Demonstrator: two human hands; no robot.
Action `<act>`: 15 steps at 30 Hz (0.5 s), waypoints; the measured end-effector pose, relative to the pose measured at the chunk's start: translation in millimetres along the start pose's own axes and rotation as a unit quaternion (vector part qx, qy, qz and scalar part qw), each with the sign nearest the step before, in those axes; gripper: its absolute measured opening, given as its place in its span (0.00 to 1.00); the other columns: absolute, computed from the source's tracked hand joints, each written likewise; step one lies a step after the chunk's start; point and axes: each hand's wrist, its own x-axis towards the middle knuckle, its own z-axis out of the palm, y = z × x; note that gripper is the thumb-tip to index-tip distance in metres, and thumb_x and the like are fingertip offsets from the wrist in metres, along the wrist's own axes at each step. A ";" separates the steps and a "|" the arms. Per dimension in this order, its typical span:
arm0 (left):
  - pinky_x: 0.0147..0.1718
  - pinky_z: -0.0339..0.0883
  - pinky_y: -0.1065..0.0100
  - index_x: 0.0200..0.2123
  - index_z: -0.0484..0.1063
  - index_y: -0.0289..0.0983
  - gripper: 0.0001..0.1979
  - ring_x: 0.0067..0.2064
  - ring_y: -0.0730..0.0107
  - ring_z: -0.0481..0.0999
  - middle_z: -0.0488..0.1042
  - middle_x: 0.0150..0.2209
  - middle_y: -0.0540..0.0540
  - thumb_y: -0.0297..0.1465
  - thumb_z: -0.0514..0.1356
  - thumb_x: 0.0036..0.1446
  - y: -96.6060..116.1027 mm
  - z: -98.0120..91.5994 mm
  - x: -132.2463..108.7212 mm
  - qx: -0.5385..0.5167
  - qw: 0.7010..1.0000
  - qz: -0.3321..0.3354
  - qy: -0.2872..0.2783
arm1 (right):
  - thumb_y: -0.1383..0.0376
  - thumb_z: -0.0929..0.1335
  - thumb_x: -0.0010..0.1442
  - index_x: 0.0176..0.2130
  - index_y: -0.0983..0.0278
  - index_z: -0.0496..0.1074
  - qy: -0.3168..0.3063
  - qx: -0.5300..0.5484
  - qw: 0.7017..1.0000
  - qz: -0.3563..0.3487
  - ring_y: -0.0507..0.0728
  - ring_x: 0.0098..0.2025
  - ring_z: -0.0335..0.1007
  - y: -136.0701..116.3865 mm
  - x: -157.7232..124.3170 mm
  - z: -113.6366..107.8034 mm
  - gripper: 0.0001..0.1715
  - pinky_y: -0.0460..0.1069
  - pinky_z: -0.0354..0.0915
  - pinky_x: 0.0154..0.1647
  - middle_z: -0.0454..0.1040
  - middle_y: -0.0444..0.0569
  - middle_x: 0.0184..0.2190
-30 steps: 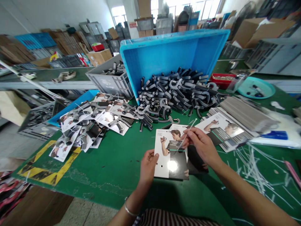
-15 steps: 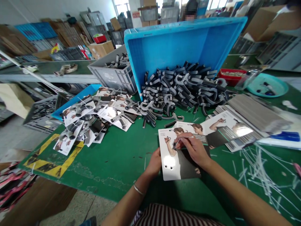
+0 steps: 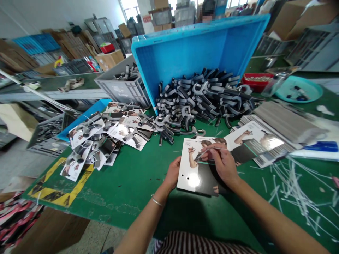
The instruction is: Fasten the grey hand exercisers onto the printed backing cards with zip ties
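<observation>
Our left hand (image 3: 173,173) grips the printed card (image 3: 191,169) at its left edge; over it, our right hand (image 3: 224,165) pinches a white tie (image 3: 222,148) we should guide gently.

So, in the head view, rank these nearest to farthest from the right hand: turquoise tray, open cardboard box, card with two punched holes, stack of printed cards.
From the right hand:
1. Card with two punched holes: beneath it, toward the left.
2. Stack of printed cards: on its right.
3. Turquoise tray: farther back, right.
4. Open cardboard box: background, upper right.
</observation>
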 end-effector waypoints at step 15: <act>0.32 0.66 0.69 0.40 0.78 0.32 0.26 0.32 0.66 0.76 0.79 0.32 0.44 0.49 0.65 0.51 18.2 -4.0 -8.4 -0.017 0.999 0.003 0.046 | 0.53 0.59 0.69 0.44 0.59 0.71 -0.121 -0.094 0.987 -0.038 0.56 0.37 0.74 8.2 4.1 13.7 0.18 0.53 0.72 0.42 0.74 0.50 0.36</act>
